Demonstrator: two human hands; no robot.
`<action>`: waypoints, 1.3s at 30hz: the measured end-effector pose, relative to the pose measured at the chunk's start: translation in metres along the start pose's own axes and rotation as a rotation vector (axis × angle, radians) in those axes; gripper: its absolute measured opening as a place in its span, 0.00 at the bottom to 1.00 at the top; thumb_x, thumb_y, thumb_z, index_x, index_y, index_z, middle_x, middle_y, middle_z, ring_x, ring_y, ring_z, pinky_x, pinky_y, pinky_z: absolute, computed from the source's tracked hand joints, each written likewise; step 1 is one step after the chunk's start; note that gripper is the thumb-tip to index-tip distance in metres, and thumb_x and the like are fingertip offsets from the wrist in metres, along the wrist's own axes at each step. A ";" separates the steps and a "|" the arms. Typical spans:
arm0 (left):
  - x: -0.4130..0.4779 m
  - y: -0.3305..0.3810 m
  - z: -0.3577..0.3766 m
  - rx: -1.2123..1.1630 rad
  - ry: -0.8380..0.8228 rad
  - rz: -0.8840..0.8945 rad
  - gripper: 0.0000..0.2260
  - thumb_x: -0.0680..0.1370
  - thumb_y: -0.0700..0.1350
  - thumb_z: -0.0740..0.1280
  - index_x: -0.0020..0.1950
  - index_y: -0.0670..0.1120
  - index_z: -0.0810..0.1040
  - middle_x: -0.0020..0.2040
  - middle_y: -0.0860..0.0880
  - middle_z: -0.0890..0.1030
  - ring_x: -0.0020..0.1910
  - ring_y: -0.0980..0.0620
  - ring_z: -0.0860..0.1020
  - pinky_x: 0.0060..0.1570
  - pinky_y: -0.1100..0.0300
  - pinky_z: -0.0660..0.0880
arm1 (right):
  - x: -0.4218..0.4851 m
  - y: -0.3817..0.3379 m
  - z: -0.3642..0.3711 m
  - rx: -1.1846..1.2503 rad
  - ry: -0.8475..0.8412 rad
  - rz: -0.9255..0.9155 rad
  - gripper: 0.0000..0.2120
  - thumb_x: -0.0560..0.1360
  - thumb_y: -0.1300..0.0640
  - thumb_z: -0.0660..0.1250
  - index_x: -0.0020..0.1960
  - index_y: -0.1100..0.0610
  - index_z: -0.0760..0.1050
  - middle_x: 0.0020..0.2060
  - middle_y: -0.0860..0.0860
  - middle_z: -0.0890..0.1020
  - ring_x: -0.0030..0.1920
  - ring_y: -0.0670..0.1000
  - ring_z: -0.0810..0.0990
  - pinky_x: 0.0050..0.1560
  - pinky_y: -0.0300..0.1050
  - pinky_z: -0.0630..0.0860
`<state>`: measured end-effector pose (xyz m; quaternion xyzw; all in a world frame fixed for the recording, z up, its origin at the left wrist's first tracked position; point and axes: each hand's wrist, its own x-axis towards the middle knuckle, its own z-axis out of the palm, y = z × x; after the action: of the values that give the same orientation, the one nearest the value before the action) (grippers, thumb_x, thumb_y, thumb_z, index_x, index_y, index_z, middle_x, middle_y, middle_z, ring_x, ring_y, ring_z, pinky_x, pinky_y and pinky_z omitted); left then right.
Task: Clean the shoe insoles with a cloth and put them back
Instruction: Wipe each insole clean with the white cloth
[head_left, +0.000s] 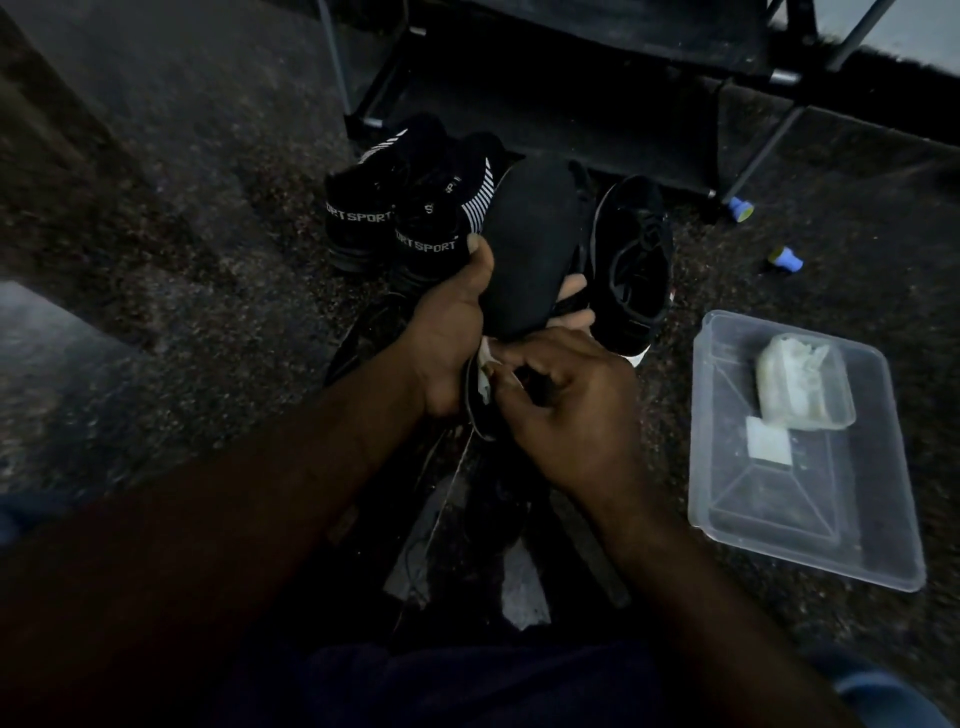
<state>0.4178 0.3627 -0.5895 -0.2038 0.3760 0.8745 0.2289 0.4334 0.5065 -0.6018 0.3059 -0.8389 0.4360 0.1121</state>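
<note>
My left hand grips a black insole by its lower part, thumb on its left edge, and holds it tilted up over the floor. My right hand pinches a small whitish cloth against the insole's heel end. A second dark insole edge shows under my hands. A black shoe lies just right of the insole. Two black shoes marked "SPORT" stand to its left.
A clear plastic tray sits on the speckled floor at the right, with a small tub of white material and a white pad in it. Two small blue caps lie nearby. A dark rack stands behind.
</note>
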 end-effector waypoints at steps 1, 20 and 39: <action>-0.002 -0.001 0.001 -0.021 -0.031 -0.006 0.43 0.78 0.76 0.46 0.75 0.45 0.74 0.70 0.39 0.79 0.67 0.44 0.79 0.62 0.46 0.79 | 0.000 0.002 -0.001 -0.051 -0.001 -0.011 0.02 0.74 0.56 0.74 0.46 0.53 0.86 0.42 0.48 0.85 0.44 0.53 0.83 0.46 0.55 0.78; 0.002 0.007 -0.004 -0.111 -0.011 0.231 0.38 0.83 0.68 0.42 0.81 0.41 0.63 0.79 0.43 0.68 0.78 0.41 0.67 0.70 0.50 0.70 | -0.005 -0.002 0.004 0.100 0.007 0.030 0.04 0.75 0.60 0.74 0.49 0.56 0.87 0.42 0.50 0.85 0.44 0.52 0.83 0.46 0.56 0.79; -0.001 -0.020 0.013 -0.065 0.035 0.096 0.14 0.80 0.50 0.65 0.59 0.41 0.77 0.45 0.44 0.81 0.41 0.49 0.82 0.46 0.56 0.81 | 0.006 0.027 -0.013 -0.163 0.240 0.148 0.06 0.76 0.53 0.73 0.51 0.53 0.87 0.45 0.50 0.87 0.46 0.53 0.84 0.50 0.54 0.80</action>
<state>0.4278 0.3847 -0.5919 -0.2083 0.3609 0.8924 0.1734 0.4114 0.5264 -0.6093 0.1787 -0.8724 0.4068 0.2036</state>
